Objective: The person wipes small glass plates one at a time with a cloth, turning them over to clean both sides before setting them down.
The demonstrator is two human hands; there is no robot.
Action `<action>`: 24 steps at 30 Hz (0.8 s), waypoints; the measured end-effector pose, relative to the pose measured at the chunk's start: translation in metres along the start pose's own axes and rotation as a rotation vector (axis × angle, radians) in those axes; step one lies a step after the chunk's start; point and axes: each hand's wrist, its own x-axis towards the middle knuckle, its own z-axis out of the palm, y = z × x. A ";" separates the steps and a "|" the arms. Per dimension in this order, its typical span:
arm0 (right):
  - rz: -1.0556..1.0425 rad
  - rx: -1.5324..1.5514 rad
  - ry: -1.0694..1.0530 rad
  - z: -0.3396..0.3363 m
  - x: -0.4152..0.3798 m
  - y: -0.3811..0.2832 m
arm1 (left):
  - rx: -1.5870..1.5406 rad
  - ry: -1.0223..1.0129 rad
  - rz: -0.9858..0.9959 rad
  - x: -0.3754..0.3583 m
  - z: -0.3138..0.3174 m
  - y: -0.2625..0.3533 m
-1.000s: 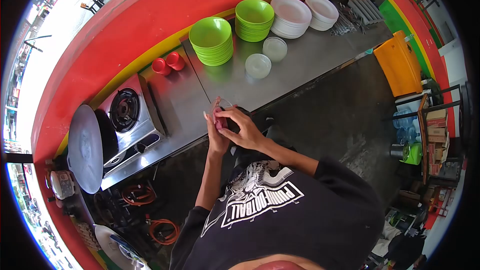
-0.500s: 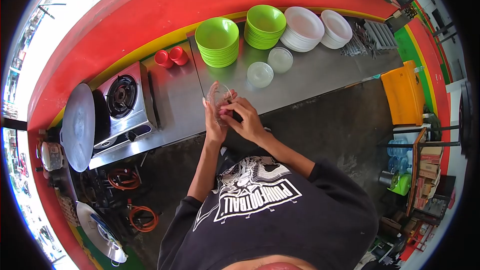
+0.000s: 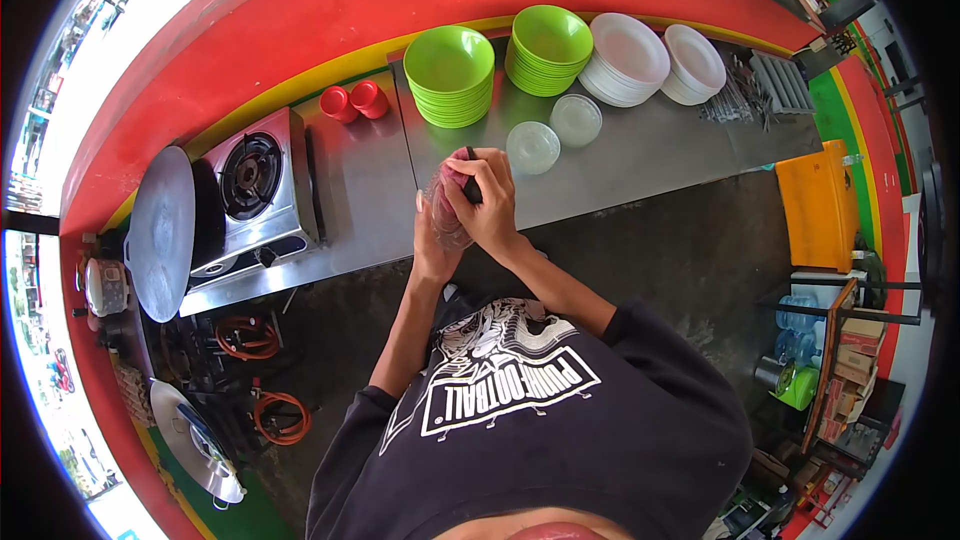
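In front of the counter, my left hand (image 3: 432, 252) is wrapped round a clear glass bowl (image 3: 452, 225) from below and the left side. My right hand (image 3: 490, 205) is closed over a crumpled pink and black cloth (image 3: 458, 162), which is pressed against the bowl's upper part. Fingers hide much of both the cloth and the bowl. Just beyond my hands, two stacks of clear glass bowls stand on the steel counter, one nearer (image 3: 533, 147) and one farther (image 3: 576, 120).
Stacks of green bowls (image 3: 450, 70) and white plates (image 3: 630, 55) line the back of the counter (image 3: 360, 195). Two red cups (image 3: 354, 100) stand left of them, beside a gas stove (image 3: 255, 185). Metal cutlery (image 3: 740, 90) lies at the right, above an orange chair (image 3: 815, 210).
My right hand has moved up with the cloth, from inside the bowl to its far upper side. The bowl has turned and tilted in my left hand. The view has shifted slightly.
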 end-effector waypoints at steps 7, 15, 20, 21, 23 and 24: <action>0.078 0.165 -0.200 -0.001 -0.028 -0.005 | 0.072 0.015 0.104 0.001 -0.010 0.011; 0.083 0.262 -0.138 0.013 -0.014 -0.039 | -0.046 -0.079 0.015 0.003 -0.005 0.021; -0.028 0.043 -0.004 0.016 0.001 -0.020 | -0.041 -0.006 -0.083 -0.007 -0.002 0.018; -0.021 0.018 0.013 0.017 0.002 -0.017 | -0.023 0.030 -0.101 -0.008 -0.002 0.020; 0.019 0.016 -0.003 0.016 -0.004 -0.019 | 0.113 -0.059 0.008 -0.005 -0.016 0.014; 0.059 0.022 -0.025 0.014 -0.008 -0.024 | 0.184 -0.074 0.066 -0.003 -0.020 0.013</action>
